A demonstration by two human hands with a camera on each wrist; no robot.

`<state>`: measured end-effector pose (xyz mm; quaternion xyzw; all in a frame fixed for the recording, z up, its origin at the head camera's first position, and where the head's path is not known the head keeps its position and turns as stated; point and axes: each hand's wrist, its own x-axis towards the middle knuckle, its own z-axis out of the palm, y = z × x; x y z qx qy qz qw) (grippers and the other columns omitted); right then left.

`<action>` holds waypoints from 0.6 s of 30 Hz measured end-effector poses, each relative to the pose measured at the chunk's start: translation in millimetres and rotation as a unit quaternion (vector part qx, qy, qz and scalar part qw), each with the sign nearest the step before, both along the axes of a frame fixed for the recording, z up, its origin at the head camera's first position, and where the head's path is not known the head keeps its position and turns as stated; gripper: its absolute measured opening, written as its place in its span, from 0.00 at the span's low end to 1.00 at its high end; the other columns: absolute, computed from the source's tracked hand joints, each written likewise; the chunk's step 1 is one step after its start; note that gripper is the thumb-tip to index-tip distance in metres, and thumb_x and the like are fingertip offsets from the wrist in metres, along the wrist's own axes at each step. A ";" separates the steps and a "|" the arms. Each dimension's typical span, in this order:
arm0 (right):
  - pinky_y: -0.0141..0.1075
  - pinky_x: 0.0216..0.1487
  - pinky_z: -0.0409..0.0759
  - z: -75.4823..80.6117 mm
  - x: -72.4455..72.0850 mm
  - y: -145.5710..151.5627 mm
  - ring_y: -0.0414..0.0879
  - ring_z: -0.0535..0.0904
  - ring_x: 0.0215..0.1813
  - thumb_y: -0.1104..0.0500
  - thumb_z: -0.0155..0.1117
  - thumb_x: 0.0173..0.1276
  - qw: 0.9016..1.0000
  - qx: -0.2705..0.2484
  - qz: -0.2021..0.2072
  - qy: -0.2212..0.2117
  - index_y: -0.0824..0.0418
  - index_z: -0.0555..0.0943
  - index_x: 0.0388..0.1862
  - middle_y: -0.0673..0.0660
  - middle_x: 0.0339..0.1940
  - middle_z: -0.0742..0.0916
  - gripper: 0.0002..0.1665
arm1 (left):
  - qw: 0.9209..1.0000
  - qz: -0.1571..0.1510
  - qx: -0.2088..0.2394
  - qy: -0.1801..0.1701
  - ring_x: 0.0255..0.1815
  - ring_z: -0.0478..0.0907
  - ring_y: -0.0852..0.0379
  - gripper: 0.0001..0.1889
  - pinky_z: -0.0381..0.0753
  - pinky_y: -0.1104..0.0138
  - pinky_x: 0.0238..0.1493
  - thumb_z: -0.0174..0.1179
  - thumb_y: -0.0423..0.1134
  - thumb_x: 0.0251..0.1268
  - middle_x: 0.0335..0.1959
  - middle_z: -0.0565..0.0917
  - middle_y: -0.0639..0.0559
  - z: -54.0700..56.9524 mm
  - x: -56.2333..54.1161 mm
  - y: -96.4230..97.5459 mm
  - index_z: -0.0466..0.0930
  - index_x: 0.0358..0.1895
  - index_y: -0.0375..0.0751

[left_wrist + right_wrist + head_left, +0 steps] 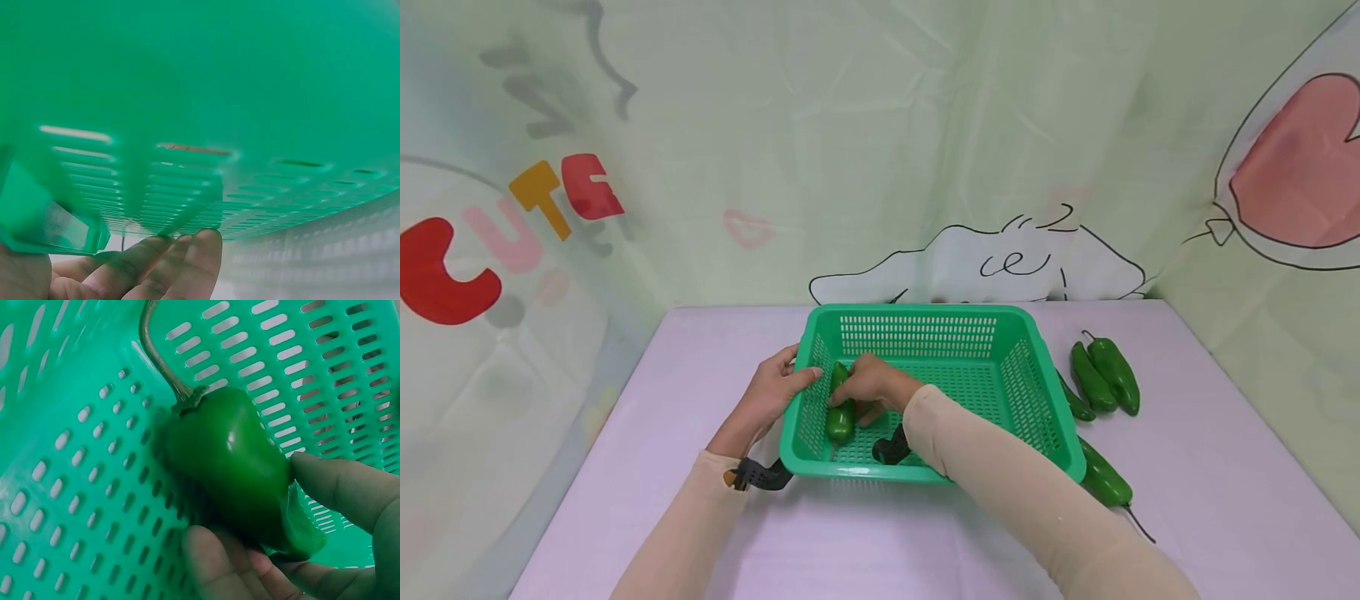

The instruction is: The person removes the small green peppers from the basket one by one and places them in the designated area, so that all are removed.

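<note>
A green pepper (840,423) lies inside a green plastic basket (917,311), along its left wall. My right hand (877,385) reaches into the basket and pinches this pepper between thumb and fingers. In the right wrist view, the pepper (219,456) has its long stem by the basket's corner, and the fingers hold its tapered end. At the left rim, my left hand (773,390) grips the basket, thumb over the edge. The left wrist view shows the fingers (197,262) against the slotted outer wall (187,75).
Right of the basket, several more green peppers lie on the pale table (1187,400): one long-stemmed pepper (1105,477) near the front corner, and others (1116,375) grouped farther back. A printed cloth (880,150) hangs behind the table.
</note>
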<state>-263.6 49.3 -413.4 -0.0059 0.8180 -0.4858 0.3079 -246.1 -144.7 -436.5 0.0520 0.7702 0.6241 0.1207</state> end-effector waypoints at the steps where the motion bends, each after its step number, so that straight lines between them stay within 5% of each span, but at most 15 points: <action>1: 0.50 0.41 0.92 -0.3 0.1 -0.2 0.56 0.89 0.38 0.63 0.75 0.65 1.000 0.000 -0.001 0.001 0.71 0.80 0.46 0.65 0.37 0.87 0.17 | 1.000 0.000 -0.001 0.000 0.56 0.86 0.37 0.35 0.91 0.54 0.50 0.60 0.39 0.78 0.65 0.81 0.31 -0.4 -0.2 -0.2 0.58 0.82 0.39; 18: 0.50 0.46 0.92 0.1 -1.8 0.2 0.58 0.90 0.45 0.66 0.67 0.73 0.999 -0.043 -0.001 0.005 0.75 0.72 0.69 0.67 0.47 0.87 0.29 | 1.000 0.004 -0.002 -0.009 0.55 0.87 0.40 0.34 0.91 0.52 0.50 0.59 0.39 0.78 0.65 0.81 0.34 1.1 1.7 1.1 0.59 0.82 0.42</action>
